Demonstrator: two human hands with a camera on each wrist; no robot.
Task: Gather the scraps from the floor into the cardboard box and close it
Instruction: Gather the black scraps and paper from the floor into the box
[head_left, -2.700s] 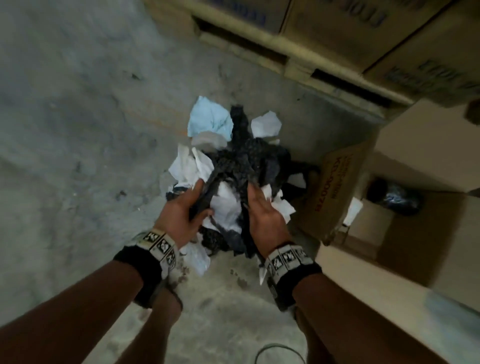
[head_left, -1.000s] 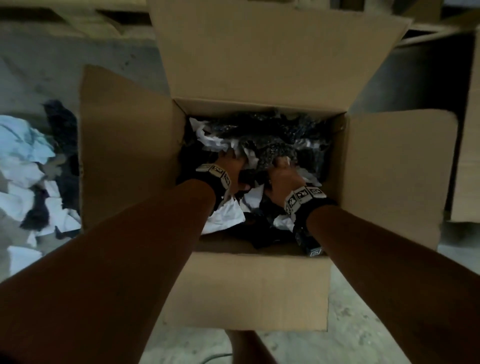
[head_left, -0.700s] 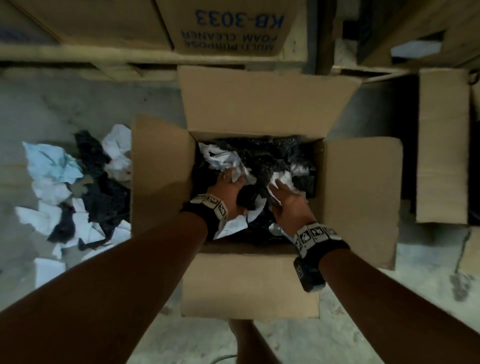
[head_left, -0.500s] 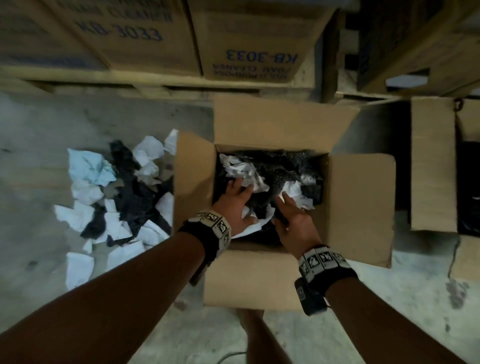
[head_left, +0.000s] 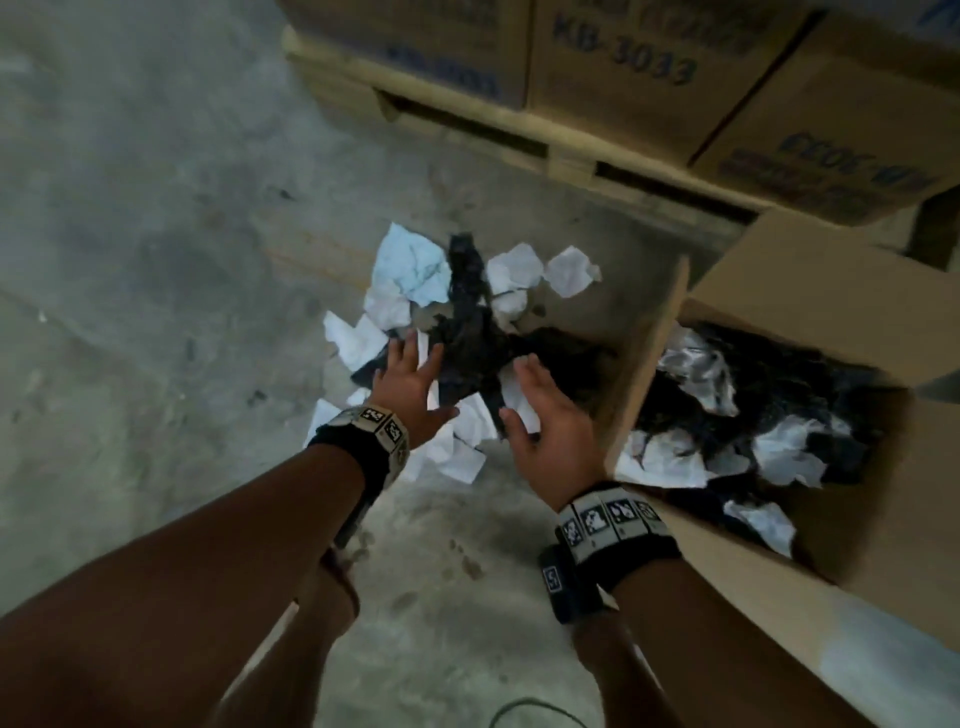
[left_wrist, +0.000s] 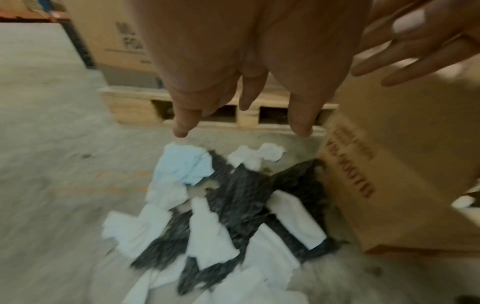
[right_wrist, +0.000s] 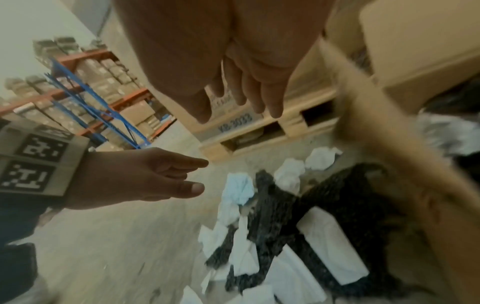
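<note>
A pile of white, pale blue and black scraps (head_left: 457, 332) (left_wrist: 233, 205) (right_wrist: 272, 226) lies on the concrete floor just left of the open cardboard box (head_left: 857, 322) (left_wrist: 405, 164) (right_wrist: 389, 164). The box holds more black and white scraps (head_left: 737, 415). My left hand (head_left: 410, 384) (left_wrist: 241, 115) hovers over the pile with fingers spread and straight, holding nothing. My right hand (head_left: 545, 405) (right_wrist: 241, 107) hangs beside it, next to the box's left flap, fingers straight and empty too.
A wooden pallet (head_left: 519, 140) (left_wrist: 182, 109) with stacked printed cartons (head_left: 623, 62) stands behind the pile. Warehouse racking with boxes (right_wrist: 78, 92) shows in the right wrist view. Bare concrete floor (head_left: 130, 260) spreads to the left. A thin cable (head_left: 535, 709) lies near my feet.
Both hands have let go of the scraps inside the box, come out of it and swung left, above the pile on the floor. My view turned left with them.
</note>
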